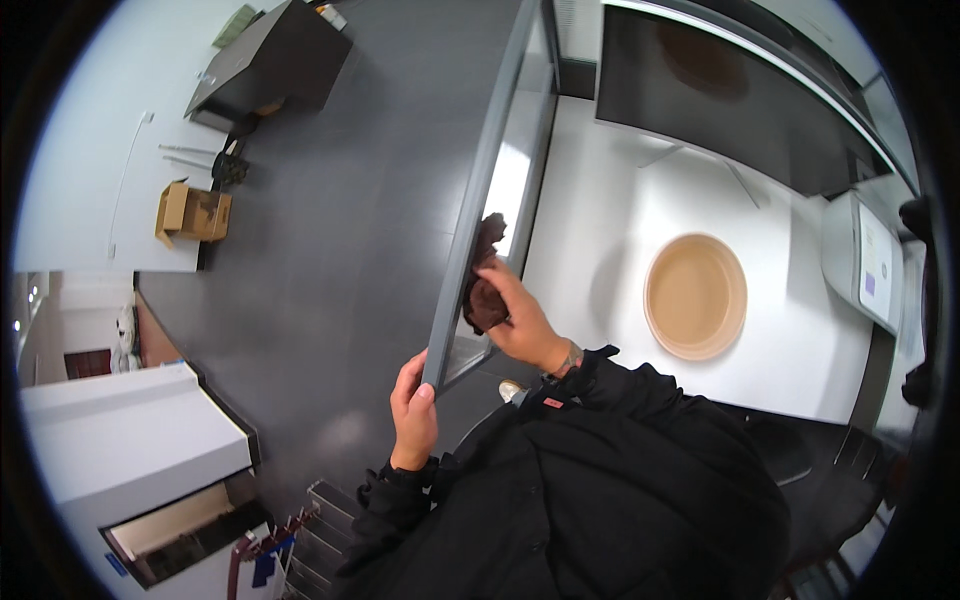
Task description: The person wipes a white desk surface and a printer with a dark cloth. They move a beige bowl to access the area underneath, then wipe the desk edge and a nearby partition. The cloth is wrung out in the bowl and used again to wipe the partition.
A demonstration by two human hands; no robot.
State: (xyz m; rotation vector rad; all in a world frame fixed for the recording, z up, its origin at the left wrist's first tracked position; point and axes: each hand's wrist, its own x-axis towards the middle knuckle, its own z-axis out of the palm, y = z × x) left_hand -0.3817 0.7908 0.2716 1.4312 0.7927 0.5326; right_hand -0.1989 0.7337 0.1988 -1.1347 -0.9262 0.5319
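A glass partition with a grey frame rises along the left side of the white desk. My right hand presses a crumpled dark brown cloth to the desk-facing side of the glass, fingers bent over it. Part of the cloth is hidden behind that hand. At the partition's near end, my left hand grips the frame corner, with its thumb on the near side. To the right of my hands, a round beige basin sits on the desk; whether it holds liquid I cannot tell.
A wide black monitor stands at the back of the white desk. A white boxy device is at the right. Beyond the partition, an opened cardboard box and a dark cabinet stand across the grey floor.
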